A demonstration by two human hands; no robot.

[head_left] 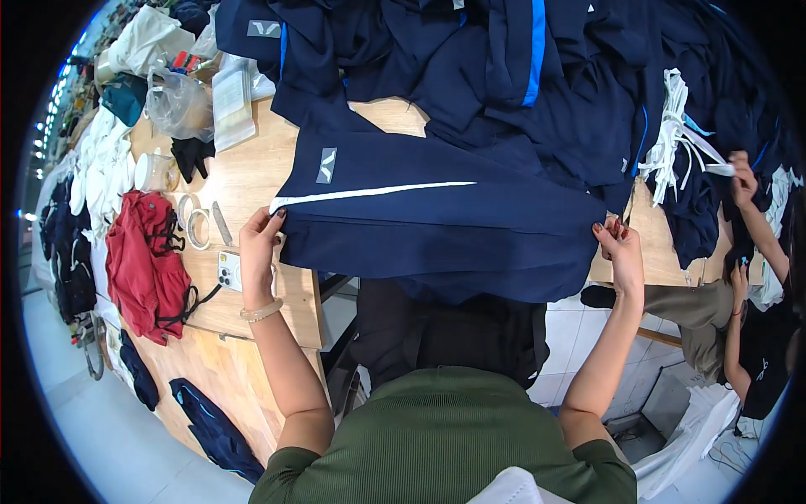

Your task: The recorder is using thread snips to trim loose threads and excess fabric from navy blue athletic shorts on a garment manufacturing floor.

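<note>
A navy garment piece (420, 227) with a tapering white stripe and a small grey logo patch (327, 165) is stretched between my hands, its lower part hanging over the table's near edge. My left hand (262, 244) pinches its left edge by the wide end of the stripe. At the opposite end, my right hand (618, 244) grips the right edge between thumb and fingers. Behind it lies a large heap of navy garments (537, 126), some with bright blue stripes.
Left on the wooden table (252, 294) are tape rolls (199, 228), a phone (228, 270), a red garment (149, 260), a clear jar (156, 172) and a plastic bag (180, 105). At the right, a co-worker's hand (742, 179) holds white strips (672, 143).
</note>
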